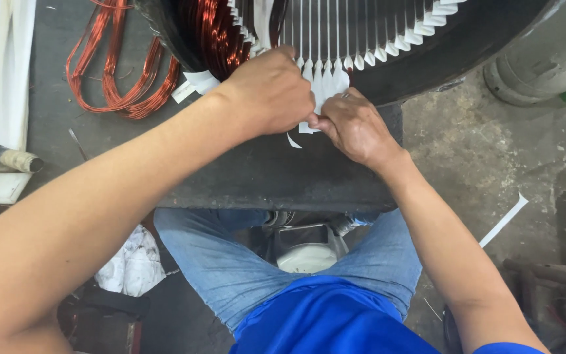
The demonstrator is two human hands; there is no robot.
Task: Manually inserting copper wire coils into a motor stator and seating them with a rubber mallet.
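Far left, white strips [8, 72] are lying on the dark desk [257, 170], and loose copper wire loops [116, 72] are sprawling beside them. Moving in, the left hand [271, 92] is curling closed, pinching the white insulation papers [325, 82] at the stator's edge. Those papers are sticking out of the slots of the big round stator [427, 46], right at the desk's far side. The right hand [355, 128] is closing too, gripping the same paper ends, touching the left. Far right, a paper strip [504, 219] is lying on the concrete floor [486, 151].
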